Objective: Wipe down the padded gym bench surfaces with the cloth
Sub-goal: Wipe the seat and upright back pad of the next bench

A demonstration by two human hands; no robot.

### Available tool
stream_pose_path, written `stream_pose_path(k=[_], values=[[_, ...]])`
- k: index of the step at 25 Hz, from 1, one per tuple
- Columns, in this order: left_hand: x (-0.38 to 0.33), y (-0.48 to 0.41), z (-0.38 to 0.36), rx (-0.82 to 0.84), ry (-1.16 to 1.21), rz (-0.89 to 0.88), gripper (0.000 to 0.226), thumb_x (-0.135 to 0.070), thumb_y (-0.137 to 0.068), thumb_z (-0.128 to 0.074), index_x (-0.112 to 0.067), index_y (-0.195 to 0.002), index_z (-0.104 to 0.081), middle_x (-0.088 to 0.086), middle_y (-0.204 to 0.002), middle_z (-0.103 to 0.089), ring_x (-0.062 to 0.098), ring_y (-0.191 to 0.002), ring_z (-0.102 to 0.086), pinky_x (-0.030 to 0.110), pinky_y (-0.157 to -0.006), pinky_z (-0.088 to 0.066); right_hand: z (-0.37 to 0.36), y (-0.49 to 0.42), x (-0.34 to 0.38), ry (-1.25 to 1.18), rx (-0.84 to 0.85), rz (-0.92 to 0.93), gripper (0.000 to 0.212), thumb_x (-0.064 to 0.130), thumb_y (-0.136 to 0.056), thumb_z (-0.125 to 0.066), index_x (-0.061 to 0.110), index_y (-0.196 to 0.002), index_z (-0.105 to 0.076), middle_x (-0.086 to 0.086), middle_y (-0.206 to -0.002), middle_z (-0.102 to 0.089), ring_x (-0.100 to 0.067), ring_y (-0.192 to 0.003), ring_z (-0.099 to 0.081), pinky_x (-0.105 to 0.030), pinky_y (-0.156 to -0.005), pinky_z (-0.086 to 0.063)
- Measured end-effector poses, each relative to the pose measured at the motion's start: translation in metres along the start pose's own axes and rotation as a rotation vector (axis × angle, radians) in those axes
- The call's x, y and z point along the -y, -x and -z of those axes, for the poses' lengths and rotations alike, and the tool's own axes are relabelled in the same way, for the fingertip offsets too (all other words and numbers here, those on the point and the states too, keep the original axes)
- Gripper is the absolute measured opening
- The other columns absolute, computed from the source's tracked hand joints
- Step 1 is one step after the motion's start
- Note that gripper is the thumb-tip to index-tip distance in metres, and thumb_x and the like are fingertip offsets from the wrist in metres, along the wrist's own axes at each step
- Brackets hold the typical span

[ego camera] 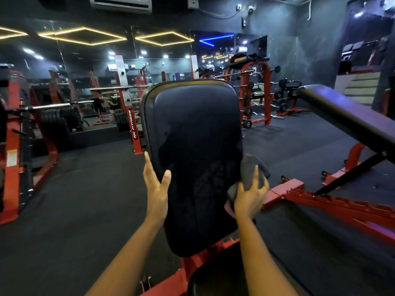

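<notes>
Our left hand clasps the left edge of the upright back pad — thumb on its face, fingers along the side. Our right hand grips the grey cloth, bunched against the pad's right edge, low down — near a neighbouring bench.

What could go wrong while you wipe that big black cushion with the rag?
1. The cloth is bunched in the right hand at the back pad's right edge, so it may wipe only a thin strip and miss spots.
2. The left hand holds the pad's left edge, thumb on the front, so it could leave fresh marks there.
3. The red frame lies low on the floor to the right; a sideways step could catch on it.
</notes>
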State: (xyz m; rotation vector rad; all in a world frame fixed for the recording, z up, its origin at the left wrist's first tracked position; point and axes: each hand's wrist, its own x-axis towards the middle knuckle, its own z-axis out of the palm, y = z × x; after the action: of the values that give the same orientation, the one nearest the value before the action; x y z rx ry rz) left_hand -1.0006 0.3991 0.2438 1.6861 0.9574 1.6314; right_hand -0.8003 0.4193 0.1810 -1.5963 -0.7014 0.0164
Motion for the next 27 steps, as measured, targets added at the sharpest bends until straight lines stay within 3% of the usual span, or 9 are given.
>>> stream_pose_path(k=[2, 5, 7, 10, 13, 17, 20, 22, 27], values=[[0.003, -0.001, -0.001, 0.005, -0.013, -0.014, 0.075, -0.073, -0.070, -0.041, -0.063, -0.128, 0.006, -0.028, -0.146, 0.008, -0.015, -0.131, 0.008, 0.036, -0.112, -0.004, -0.005, -0.013, -0.017, -0.094, 0.033, -0.097, 0.063, 0.016, -0.087, -0.060, 0.036, -0.141, -0.035, -0.011, -0.145, -0.032, -0.036, -0.124, -0.043, -0.046, -0.098, -0.040], [0.006, -0.003, 0.000, 0.026, -0.031, -0.020, 0.083, -0.080, -0.067, -0.041, -0.059, -0.132, 0.007, -0.029, -0.146, 0.010, -0.033, -0.119, 0.009, 0.034, -0.110, -0.001, -0.012, -0.005, -0.018, -0.100, -0.020, -0.010, 0.063, 0.014, -0.087, -0.060, 0.033, -0.142, -0.035, -0.012, -0.146, -0.031, -0.037, -0.124, -0.043, -0.050, -0.098, -0.042], [0.006, -0.002, 0.001, 0.032, -0.035, -0.029, 0.084, -0.081, -0.066, -0.042, -0.060, -0.131, 0.007, -0.030, -0.146, 0.010, -0.034, -0.118, 0.010, 0.034, -0.110, 0.000, -0.013, 0.003, -0.017, -0.124, -0.024, -0.017, 0.063, 0.015, -0.087, -0.059, 0.034, -0.142, -0.033, -0.011, -0.147, -0.030, -0.036, -0.124, -0.043, -0.051, -0.097, -0.043], [0.005, -0.002, 0.000, 0.026, -0.036, -0.030, 0.082, -0.066, -0.074, -0.041, -0.050, -0.138, 0.008, -0.025, -0.148, 0.010, -0.041, -0.110, 0.007, 0.032, -0.107, -0.001, -0.011, 0.026, -0.012, -0.139, -0.016, 0.002, 0.066, 0.016, -0.087, -0.061, 0.037, -0.142, -0.031, -0.007, -0.148, -0.029, -0.033, -0.128, -0.041, -0.052, -0.097, -0.043], [0.002, -0.001, 0.000, 0.024, -0.032, -0.023, 0.085, -0.062, -0.075, -0.040, -0.044, -0.142, 0.010, -0.017, -0.152, 0.011, -0.024, -0.126, 0.006, 0.031, -0.108, -0.004, -0.010, 0.078, -0.001, -0.125, 0.037, 0.081, 0.070, 0.019, -0.087, -0.062, 0.043, -0.143, -0.025, -0.005, -0.150, -0.024, -0.029, -0.134, -0.034, -0.043, -0.102, -0.039], [0.001, 0.000, -0.001, 0.002, -0.036, -0.018, 0.088, -0.062, -0.076, -0.040, -0.038, -0.144, 0.009, -0.025, -0.144, 0.007, -0.010, -0.131, 0.008, 0.034, -0.115, -0.004, -0.011, 0.160, 0.006, -0.109, 0.198, 0.240, 0.089, 0.013, -0.084, -0.066, 0.052, -0.141, -0.011, -0.003, -0.153, -0.014, -0.013, -0.135, -0.018, -0.026, -0.102, -0.024], [0.002, 0.000, -0.001, -0.001, -0.053, -0.014, 0.087, -0.061, -0.078, -0.041, -0.036, -0.145, 0.009, -0.027, -0.143, 0.007, -0.006, -0.136, 0.008, 0.040, -0.118, -0.003, -0.015, 0.195, -0.001, -0.075, 0.268, 0.308, 0.097, 0.010, -0.082, -0.068, 0.057, -0.139, -0.005, 0.000, -0.151, -0.011, -0.006, -0.129, -0.015, -0.025, -0.099, -0.025], [0.002, -0.001, 0.003, 0.019, -0.053, -0.016, 0.086, -0.059, -0.080, -0.042, -0.036, -0.145, 0.009, -0.027, -0.144, 0.007, -0.002, -0.138, 0.008, 0.040, -0.118, -0.002, -0.017, 0.204, -0.009, -0.081, 0.306, 0.330, 0.101, 0.005, -0.080, -0.069, 0.061, -0.137, -0.007, 0.002, -0.150, -0.011, -0.010, -0.131, -0.019, -0.027, -0.100, -0.030], [0.035, 0.033, 0.008, 0.041, -0.004, 0.012, 0.075, -0.053, -0.084, -0.044, -0.042, -0.143, 0.000, -0.033, -0.146, 0.001, -0.012, -0.137, -0.001, 0.026, -0.116, -0.009, -0.013, 0.205, -0.034, -0.050, 0.294, 0.452, 0.109, -0.001, -0.074, -0.074, 0.057, -0.139, -0.008, -0.001, -0.147, -0.016, -0.008, -0.131, -0.020, -0.030, -0.104, -0.029]])
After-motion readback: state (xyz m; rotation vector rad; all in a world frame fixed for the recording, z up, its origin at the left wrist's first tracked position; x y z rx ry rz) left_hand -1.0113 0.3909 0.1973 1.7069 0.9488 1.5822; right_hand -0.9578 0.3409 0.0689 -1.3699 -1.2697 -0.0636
